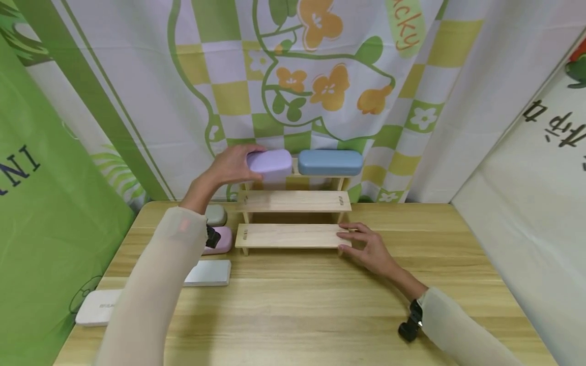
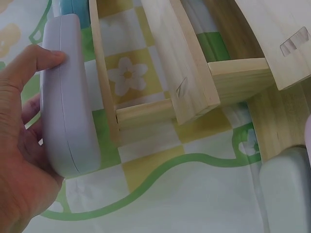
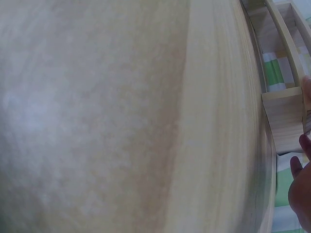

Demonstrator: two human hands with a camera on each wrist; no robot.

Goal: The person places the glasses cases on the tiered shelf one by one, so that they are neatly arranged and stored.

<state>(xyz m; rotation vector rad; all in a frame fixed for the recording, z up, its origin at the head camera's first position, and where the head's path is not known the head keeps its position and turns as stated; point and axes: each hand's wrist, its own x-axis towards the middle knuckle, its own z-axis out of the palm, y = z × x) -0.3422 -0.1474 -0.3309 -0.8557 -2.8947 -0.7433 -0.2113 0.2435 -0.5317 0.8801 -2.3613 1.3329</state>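
In the head view my left hand (image 1: 234, 163) grips the left end of a light purple glasses case (image 1: 270, 161) at the top tier of a three-step wooden display rack (image 1: 293, 236). The left wrist view shows the thumb and fingers on either side of the purple case (image 2: 68, 97), which overlaps the top plank's end. Beside it on that tier lies a blue glasses case (image 1: 330, 162). At the right end of the lowest step, my right hand (image 1: 372, 250) holds the plank's corner between thumb and fingers. Only some fingertips (image 3: 305, 145) appear in the right wrist view.
Left of the rack, partly behind my left forearm, lie a grey-green case (image 1: 216, 215), a pink case (image 1: 223, 240) and a white box (image 1: 209, 273). A white case (image 1: 97, 308) sits at the table's left edge. A patterned curtain (image 1: 229, 96) hangs behind the rack.
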